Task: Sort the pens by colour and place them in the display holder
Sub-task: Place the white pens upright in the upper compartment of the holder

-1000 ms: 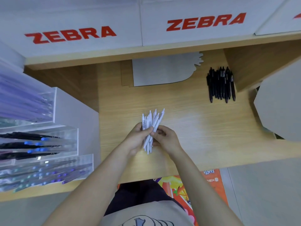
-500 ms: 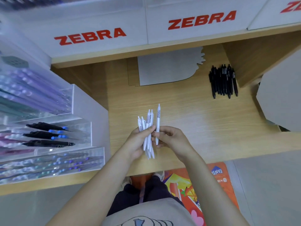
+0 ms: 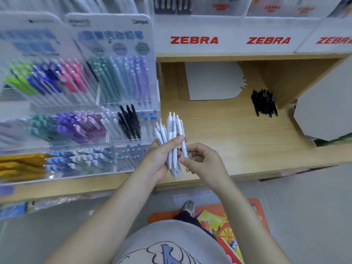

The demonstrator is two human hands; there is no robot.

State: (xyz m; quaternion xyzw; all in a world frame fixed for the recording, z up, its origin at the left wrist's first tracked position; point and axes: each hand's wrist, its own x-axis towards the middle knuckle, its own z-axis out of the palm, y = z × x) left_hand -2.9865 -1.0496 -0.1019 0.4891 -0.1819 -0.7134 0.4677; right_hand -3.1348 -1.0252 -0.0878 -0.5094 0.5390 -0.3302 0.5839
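While your left hand grips the bundle of white pens upright over the bench, your right hand pinches one pen at its edge, right beside the clear display holder.

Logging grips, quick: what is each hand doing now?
Left hand: closed around the white pens.
Right hand: pinching one white pen.

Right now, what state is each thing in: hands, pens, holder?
White pens: bunched upright, off the shelf.
Left hand: closed around the bunch.
Right hand: pinching one white pen.
Black pens: loose pile lying on the shelf.
Display holder: partly filled with coloured pens.
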